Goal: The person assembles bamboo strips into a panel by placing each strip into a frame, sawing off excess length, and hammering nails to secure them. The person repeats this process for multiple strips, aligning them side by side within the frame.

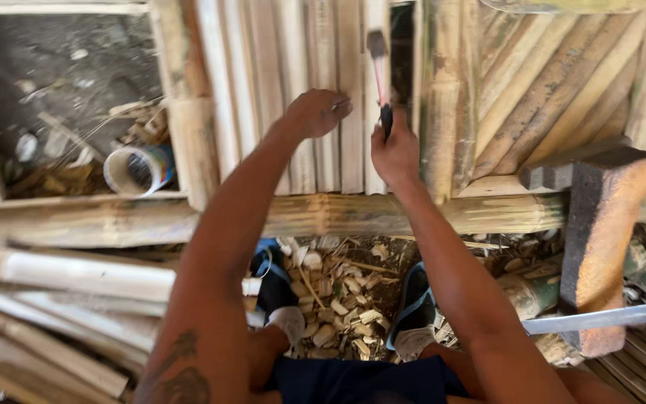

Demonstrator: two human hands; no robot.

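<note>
Now, the right hand [395, 153] is closed around the dark grip of a hammer [380, 75], its head raised over the pale slats [315, 67] of a bamboo panel. The left hand [317, 112] presses down on a slat just left of the hammer, fingers curled loosely, gripping nothing; whether it pinches a nail I cannot tell.

Here's the worry: those left fingertips sit very near the hammer's line, so a glancing blow could catch them. A hard strike close to a slat's end could split the thin bamboo, I'd say. The slats lie tight side by side, and one could shift if the left hand eases off.

Down at the right, a long blade [600, 319] lies against a dark wooden block [603, 224], near the right knee, so a careless shift could brush it. Chips [338, 295] litter the ground between the blue sandals [413, 307], loose footing.

As for packaging: one roll [140, 170] lies in the open bay at the left, a pale cylinder with a blue and yellow band, on its side among scraps. No signs show anywhere.
</note>
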